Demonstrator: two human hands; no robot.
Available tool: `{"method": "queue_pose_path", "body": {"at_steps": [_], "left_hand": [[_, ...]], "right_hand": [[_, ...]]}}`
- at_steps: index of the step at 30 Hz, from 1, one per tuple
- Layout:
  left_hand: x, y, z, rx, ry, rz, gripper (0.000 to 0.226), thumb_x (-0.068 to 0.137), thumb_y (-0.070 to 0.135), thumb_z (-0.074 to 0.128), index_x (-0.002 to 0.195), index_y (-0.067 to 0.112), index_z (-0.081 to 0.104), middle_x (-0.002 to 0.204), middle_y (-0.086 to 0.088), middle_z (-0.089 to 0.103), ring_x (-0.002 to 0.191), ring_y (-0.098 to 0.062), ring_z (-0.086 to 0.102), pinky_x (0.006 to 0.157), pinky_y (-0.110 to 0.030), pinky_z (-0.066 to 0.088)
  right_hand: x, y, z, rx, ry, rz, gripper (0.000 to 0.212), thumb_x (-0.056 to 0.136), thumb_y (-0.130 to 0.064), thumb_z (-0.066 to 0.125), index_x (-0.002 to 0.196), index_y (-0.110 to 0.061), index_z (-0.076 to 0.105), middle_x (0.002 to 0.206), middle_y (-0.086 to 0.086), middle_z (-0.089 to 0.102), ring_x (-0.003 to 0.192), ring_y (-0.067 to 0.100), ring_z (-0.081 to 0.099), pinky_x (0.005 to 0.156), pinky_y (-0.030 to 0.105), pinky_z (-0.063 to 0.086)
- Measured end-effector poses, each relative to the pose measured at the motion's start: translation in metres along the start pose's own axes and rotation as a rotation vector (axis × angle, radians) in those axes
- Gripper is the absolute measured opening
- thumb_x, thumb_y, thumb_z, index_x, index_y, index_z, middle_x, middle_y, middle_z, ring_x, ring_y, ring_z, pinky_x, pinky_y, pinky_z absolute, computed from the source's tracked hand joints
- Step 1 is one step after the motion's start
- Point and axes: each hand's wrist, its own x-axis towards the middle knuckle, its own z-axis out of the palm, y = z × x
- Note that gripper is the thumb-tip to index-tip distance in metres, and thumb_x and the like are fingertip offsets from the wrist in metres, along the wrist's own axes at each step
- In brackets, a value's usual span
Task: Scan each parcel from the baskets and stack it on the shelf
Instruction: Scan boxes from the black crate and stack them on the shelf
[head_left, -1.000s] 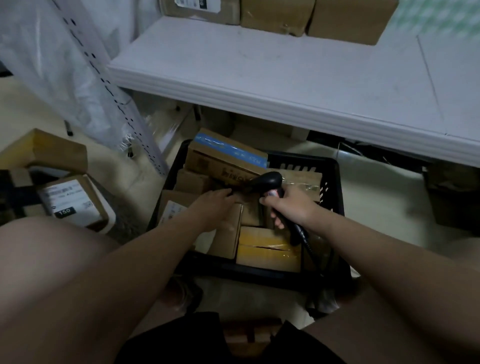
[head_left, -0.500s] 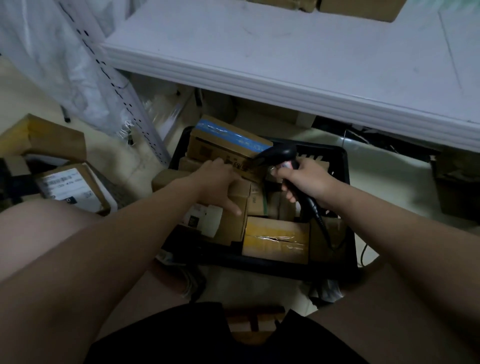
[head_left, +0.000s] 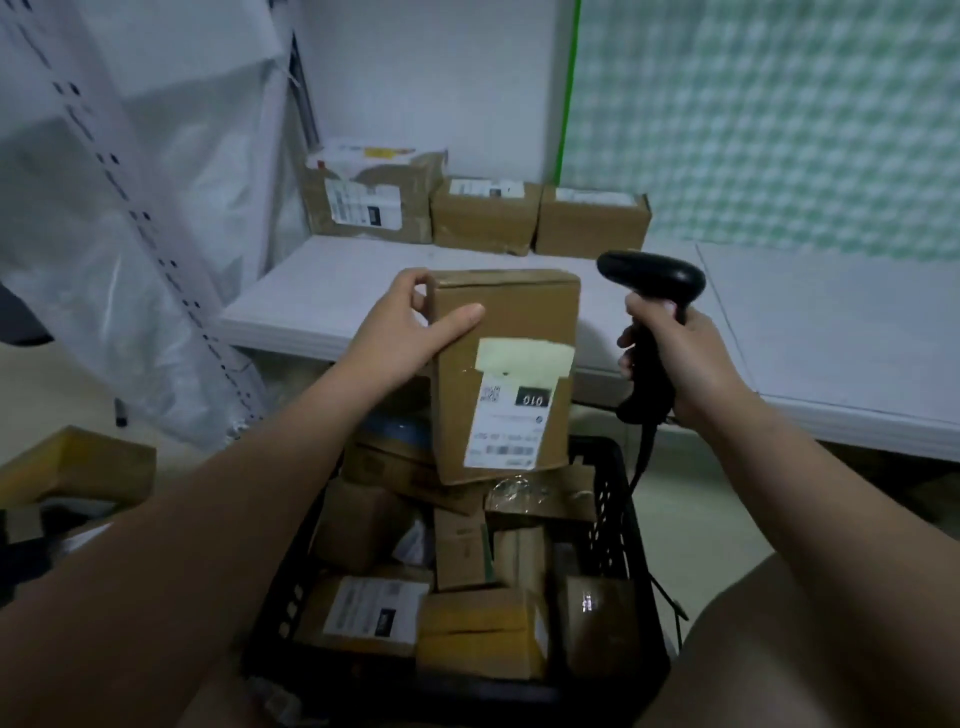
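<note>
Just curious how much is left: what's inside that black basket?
The black basket holds a jumble of brown cardboard parcels, some with white labels. The box held up by the left hand covers its far end; lower layers are hidden.

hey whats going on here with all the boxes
A person is working through parcels. Their left hand holds a cardboard parcel up above a black basket, its shipping label facing the camera. Their right hand grips a black handheld scanner just to the right of the parcel. The basket holds many more parcels, and three boxes sit at the back of the white shelf.
</note>
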Motion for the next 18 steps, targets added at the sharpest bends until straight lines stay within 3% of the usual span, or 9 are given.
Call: {"method": "queue_pose_path", "body": {"at_steps": [3, 6, 10, 13, 16, 18], "left_hand": [[0.012, -0.001, 0.014, -0.328, 0.148, -0.151, 0.056, 0.085, 0.050, 0.064, 0.124, 0.015, 0.046, 0.111, -0.002, 0.062, 0.092, -0.014, 0.066, 0.060, -0.021, 0.053], [0.025, -0.015, 0.029, -0.630, 0.158, -0.311, 0.067, 0.082, 0.047, 0.070, 0.129, 0.006, 0.046, 0.117, -0.012, 0.065, 0.091, -0.019, 0.072, 0.070, -0.025, 0.058], [0.027, -0.027, 0.053, -0.847, 0.105, -0.512, 0.078, 0.077, 0.039, 0.077, 0.137, 0.009, 0.037, 0.126, -0.017, 0.058, 0.090, -0.022, 0.072, 0.084, -0.031, 0.058], [0.026, -0.032, 0.064, -0.772, 0.071, -0.533, 0.075, 0.078, 0.041, 0.076, 0.134, 0.010, 0.038, 0.125, -0.015, 0.058, 0.099, -0.021, 0.068, 0.093, -0.033, 0.054], [0.020, -0.025, 0.063, -0.424, 0.019, -0.439, 0.070, 0.080, 0.043, 0.073, 0.132, 0.014, 0.037, 0.128, -0.004, 0.053, 0.112, -0.019, 0.056, 0.102, -0.038, 0.045], [0.019, -0.020, 0.059, -0.240, -0.023, -0.292, 0.075, 0.082, 0.031, 0.075, 0.139, 0.018, 0.027, 0.127, -0.001, 0.048, 0.116, -0.018, 0.050, 0.103, -0.034, 0.041]], "right_hand": [[0.002, 0.011, -0.021, 0.067, 0.107, 0.003, 0.014, 0.094, -0.027, 0.061, 0.092, -0.014, 0.059, 0.081, 0.008, 0.061, 0.062, 0.018, 0.060, 0.058, 0.032, 0.051], [0.002, 0.026, -0.029, 0.159, 0.156, 0.090, 0.011, 0.094, -0.027, 0.062, 0.097, -0.017, 0.059, 0.089, 0.007, 0.061, 0.074, 0.018, 0.062, 0.063, 0.032, 0.054], [0.006, 0.035, -0.022, 0.219, 0.097, 0.141, 0.023, 0.095, -0.026, 0.061, 0.113, -0.012, 0.057, 0.106, 0.009, 0.061, 0.096, 0.023, 0.065, 0.073, 0.035, 0.059], [0.007, 0.040, -0.013, 0.253, 0.057, 0.165, 0.024, 0.094, -0.024, 0.062, 0.115, -0.014, 0.057, 0.108, 0.006, 0.062, 0.099, 0.023, 0.065, 0.079, 0.037, 0.059], [0.013, 0.041, -0.004, 0.280, 0.070, 0.134, 0.027, 0.092, -0.022, 0.065, 0.118, -0.017, 0.057, 0.108, 0.000, 0.063, 0.101, 0.020, 0.064, 0.090, 0.044, 0.056], [0.019, 0.040, 0.000, 0.285, 0.098, 0.112, 0.036, 0.090, -0.023, 0.068, 0.124, -0.019, 0.057, 0.113, 0.000, 0.066, 0.103, 0.020, 0.065, 0.092, 0.047, 0.055]]}}
